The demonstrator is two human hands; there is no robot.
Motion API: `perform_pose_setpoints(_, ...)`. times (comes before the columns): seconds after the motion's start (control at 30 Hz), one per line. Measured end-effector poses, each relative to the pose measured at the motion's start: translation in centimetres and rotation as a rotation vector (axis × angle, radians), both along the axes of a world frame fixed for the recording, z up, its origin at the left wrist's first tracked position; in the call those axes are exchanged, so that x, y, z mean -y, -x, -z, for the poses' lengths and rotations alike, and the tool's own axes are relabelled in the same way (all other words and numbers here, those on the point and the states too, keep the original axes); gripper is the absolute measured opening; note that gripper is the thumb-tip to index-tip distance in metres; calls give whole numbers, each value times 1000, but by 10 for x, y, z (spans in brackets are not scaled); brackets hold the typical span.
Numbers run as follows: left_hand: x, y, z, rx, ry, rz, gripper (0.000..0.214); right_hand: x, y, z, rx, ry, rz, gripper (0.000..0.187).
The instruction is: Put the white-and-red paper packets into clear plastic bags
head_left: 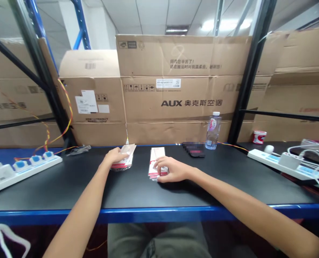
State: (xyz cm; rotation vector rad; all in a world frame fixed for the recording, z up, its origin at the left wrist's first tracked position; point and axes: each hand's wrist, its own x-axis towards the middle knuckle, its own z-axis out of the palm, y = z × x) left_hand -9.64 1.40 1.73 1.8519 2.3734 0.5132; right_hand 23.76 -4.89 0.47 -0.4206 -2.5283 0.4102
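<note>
Two stacks of flat red-and-white packets in clear wrapping lie on the black table. My left hand (pixel 115 157) is closed around the left side of the left stack of packets (pixel 129 152); its thumb lies across the top and its other fingers are mostly hidden. At the right stack of packets (pixel 156 153), my right hand (pixel 174 169) rests with curved fingers on the upper face. Its thumb is at the near edge, apart from the fingertips. Print on the packets is too small to read.
Behind the table (pixel 127 195) stand large cardboard boxes (pixel 186 123). A water bottle (pixel 212 132) and a dark, partly blurred flat object (pixel 195 149) are at the back right. White power strips (pixel 38 165) with plugs and cables lie at both sides. A red-and-white tub (pixel 259 137) stands far right.
</note>
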Motion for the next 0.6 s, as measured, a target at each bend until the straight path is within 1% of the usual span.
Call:
perform_pose_setpoints(0.07,0,0,0,7,-10,1,58,-1,-1,1,-7,4,-4,11)
perform_pose_setpoints(0.17,0,1,-1,47,-58,40,69,-3,-2,1,-12,8,-6,9)
perform_pose_setpoints(0.23,1,3,-2,75,-98,66,72,-3,-2,1,-11,10,-11,8)
perform_pose_setpoints(0.37,2,2,-3,87,-140,91,62,-1,-1,-1,1,13,-18,7)
perform_pose_setpoints(0.47,3,-1,-4,87,-119,99,55,1,-1,-2,5,7,-15,8)
perform_pose_setpoints(0.6,6,-6,-5,43,-82,43,47,2,-2,-3,8,0,-47,6)
